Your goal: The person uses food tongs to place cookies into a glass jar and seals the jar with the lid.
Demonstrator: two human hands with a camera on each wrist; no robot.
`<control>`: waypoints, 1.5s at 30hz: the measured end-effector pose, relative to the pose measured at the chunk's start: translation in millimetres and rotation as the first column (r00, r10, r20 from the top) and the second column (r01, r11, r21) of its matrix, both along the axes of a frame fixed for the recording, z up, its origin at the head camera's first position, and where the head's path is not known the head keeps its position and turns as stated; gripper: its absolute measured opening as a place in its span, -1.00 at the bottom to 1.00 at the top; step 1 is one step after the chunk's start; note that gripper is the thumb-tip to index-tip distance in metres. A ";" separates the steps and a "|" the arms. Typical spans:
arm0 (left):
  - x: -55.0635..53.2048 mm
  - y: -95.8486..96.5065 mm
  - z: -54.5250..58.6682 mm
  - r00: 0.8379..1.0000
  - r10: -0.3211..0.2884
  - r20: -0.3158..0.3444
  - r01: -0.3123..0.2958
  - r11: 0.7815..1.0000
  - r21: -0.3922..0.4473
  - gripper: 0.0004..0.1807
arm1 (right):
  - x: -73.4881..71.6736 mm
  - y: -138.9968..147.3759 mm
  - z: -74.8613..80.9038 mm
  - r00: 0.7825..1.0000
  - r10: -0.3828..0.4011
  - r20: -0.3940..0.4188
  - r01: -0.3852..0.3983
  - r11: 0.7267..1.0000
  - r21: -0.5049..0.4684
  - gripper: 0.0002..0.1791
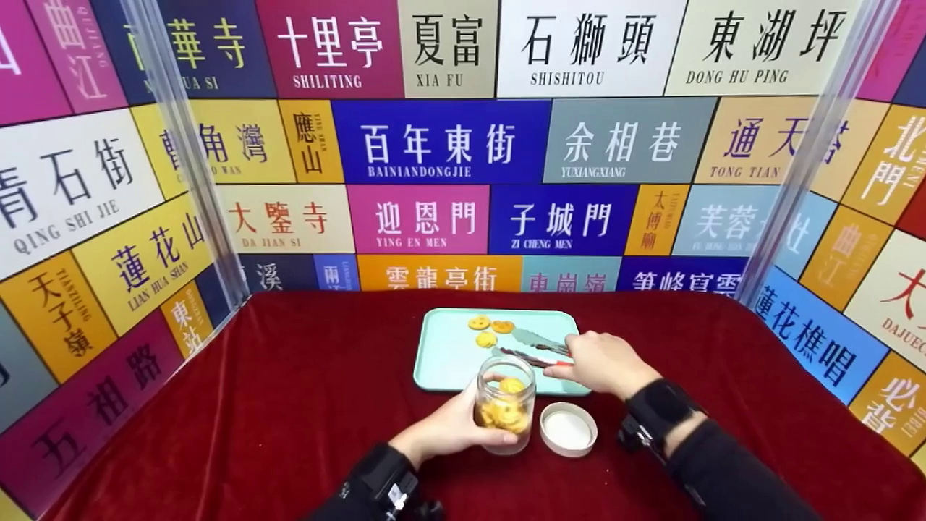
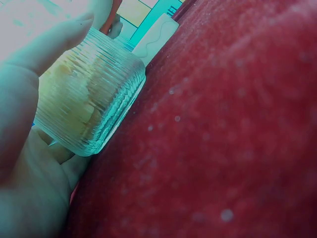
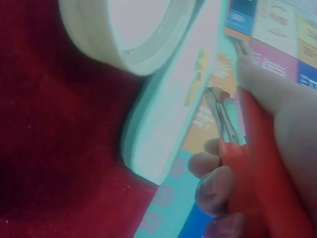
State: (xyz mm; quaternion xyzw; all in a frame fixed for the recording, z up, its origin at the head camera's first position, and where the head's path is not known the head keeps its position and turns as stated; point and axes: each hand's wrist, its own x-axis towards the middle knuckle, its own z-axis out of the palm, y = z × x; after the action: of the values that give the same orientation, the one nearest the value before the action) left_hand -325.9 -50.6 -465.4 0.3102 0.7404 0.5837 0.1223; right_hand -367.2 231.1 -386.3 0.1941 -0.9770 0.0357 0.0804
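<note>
My left hand [image 1: 452, 427] grips a clear ribbed glass jar [image 2: 94, 94], thumb on one side. Yellow cookies [image 1: 503, 414] fill part of the open jar; whether its base touches the cloth I cannot tell. My right hand [image 1: 604, 362] holds metal tongs [image 1: 539, 340] by their red handles [image 3: 242, 183]. The tong arms stand apart, over the tray's near right part and just behind the jar's mouth; no cookie shows clearly between them. On the mint-green tray [image 1: 445, 365] lie three round yellow cookies [image 1: 486, 339] near the back.
A whitish round lid [image 1: 568, 430] lies hollow side up, right of the jar and in front of the tray. Dark red cloth [image 1: 289, 405] covers the table. Panels with printed signs [image 1: 441, 141] stand behind and at both sides.
</note>
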 end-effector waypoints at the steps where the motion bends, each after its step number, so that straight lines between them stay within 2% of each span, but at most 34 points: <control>1: -0.1 0.5 0.0 1.000 -0.002 0.003 0.002 1.000 0.001 0.00 | -2.1 -2.0 -0.8 1.000 0.000 0.011 0.000 1.000 0.005 -0.41; 5: -0.5 1.9 1.0 1.000 -0.006 0.014 0.006 1.000 -0.005 -0.01 | -8.5 -11.2 -1.4 0.998 -0.014 0.055 0.013 1.000 0.010 -0.40; 11: -1.3 0.9 1.3 1.000 -0.005 -0.005 0.005 1.000 -0.010 -0.01 | -17.2 -30.3 0.0 0.997 -0.024 0.067 0.020 0.998 0.058 -0.43; 18: -1.5 -0.1 0.2 1.000 -0.003 -0.008 0.003 1.000 -0.010 -0.03 | -25.4 -50.9 -3.2 0.987 -0.111 0.120 0.099 0.990 0.099 -0.52; 24: -1.7 0.5 -1.2 1.000 0.002 -0.016 -0.002 1.000 -0.009 -0.01 | -31.1 -58.3 -5.7 0.981 -0.159 0.115 0.148 0.984 0.100 -0.54; 38: -0.9 0.6 -3.6 1.000 -0.023 0.001 0.023 0.999 0.028 -0.09 | -28.7 -64.9 -10.3 0.992 -0.115 0.051 0.111 0.991 0.077 -0.66; 45: -1.7 1.0 -1.9 1.000 -0.027 0.008 0.027 0.999 0.030 -0.07 | -29.9 -60.3 -9.6 0.994 -0.096 0.042 0.093 0.993 0.075 -0.62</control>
State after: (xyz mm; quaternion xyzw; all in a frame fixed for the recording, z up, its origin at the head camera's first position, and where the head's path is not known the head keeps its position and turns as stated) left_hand -327.6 -49.6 -467.3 0.3194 0.7268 0.5943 0.1285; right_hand -397.0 170.8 -395.8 0.1496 -0.9873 0.0003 0.0527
